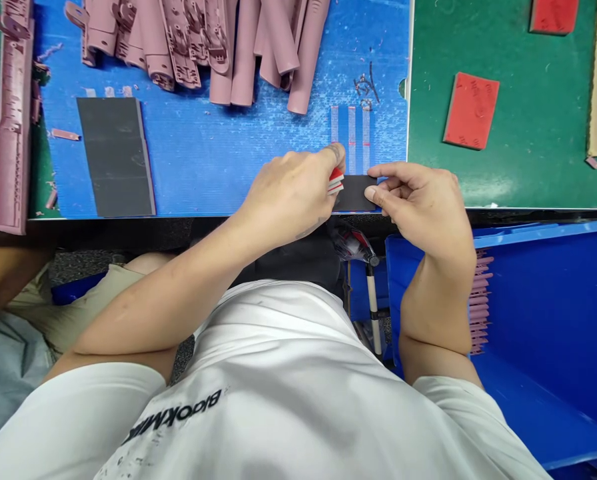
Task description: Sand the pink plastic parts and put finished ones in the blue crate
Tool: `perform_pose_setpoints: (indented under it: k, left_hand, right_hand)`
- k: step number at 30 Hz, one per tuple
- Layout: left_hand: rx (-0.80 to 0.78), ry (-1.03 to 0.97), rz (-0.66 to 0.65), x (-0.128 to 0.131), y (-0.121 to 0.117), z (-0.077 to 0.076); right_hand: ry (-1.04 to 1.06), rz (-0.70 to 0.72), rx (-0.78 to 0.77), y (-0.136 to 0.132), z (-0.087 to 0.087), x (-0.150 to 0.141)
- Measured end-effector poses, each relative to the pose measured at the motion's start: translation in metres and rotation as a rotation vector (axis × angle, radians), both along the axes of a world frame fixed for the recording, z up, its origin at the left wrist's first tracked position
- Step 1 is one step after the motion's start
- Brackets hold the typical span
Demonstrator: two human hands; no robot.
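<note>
A small dark grey foam sheet (356, 192) sits at the near edge of the blue board (228, 147), between both hands. My left hand (291, 193) is closed in a pinch on a red-and-white strip (335, 180) at the sheet's left edge. My right hand (421, 203) is closed too, its thumb and fingers gripping the sheet's right side. Just beyond the sheet, three pale tape strips (351, 137) lie side by side on the board.
A larger grey foam sheet (116, 157) lies at left. A pile of mauve plastic shells (213, 47) fills the board's far side. Red pads (471, 110) rest on the green mat (528, 133). A blue bin (543, 333) stands at lower right.
</note>
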State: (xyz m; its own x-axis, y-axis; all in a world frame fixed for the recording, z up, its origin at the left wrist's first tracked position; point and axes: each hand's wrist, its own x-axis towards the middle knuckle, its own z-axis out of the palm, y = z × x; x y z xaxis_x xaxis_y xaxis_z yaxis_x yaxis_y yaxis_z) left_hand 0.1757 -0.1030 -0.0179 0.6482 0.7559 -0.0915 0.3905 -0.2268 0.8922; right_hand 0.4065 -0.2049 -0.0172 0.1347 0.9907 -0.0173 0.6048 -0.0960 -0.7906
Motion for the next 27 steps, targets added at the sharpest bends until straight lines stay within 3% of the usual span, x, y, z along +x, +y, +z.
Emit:
perform_pose_setpoints:
  k: [3,7,10,15,21,25,27]
  left_hand:
    - [0.109,0.09,-0.055,0.002,-0.002,0.004]
    - [0.353,0.421,-0.083,0.006,-0.016,0.017]
    - [0.46,0.4,-0.139,0.003,-0.03,0.024]
    - [0.183,0.08,-0.072,-0.009,-0.029,0.028]
    - [-0.43,-0.35,0.089,0.014,-0.013,0.038]
    - [-0.484,-0.334,0.217,0.024,-0.005,0.032]
    - [-0.46,-0.305,0.192,0.018,0.004,0.03]
  right_hand:
    - [-0.11,0.058,0.015,-0.001,0.003,-0.001]
    - [-0.296,0.083,0.072,-0.006,0.003,-0.004]
    - [-0.373,0.083,0.112,-0.011,-0.002,-0.005]
    - [-0.304,0.086,0.217,-0.017,-0.001,-0.01]
    - [-0.244,0.121,0.392,-0.009,0.012,-0.043]
    - [-0.239,0.076,0.441,-0.002,0.008,-0.048]
    - [-0.212,0.051,0.469,-0.001,0.007,-0.039]
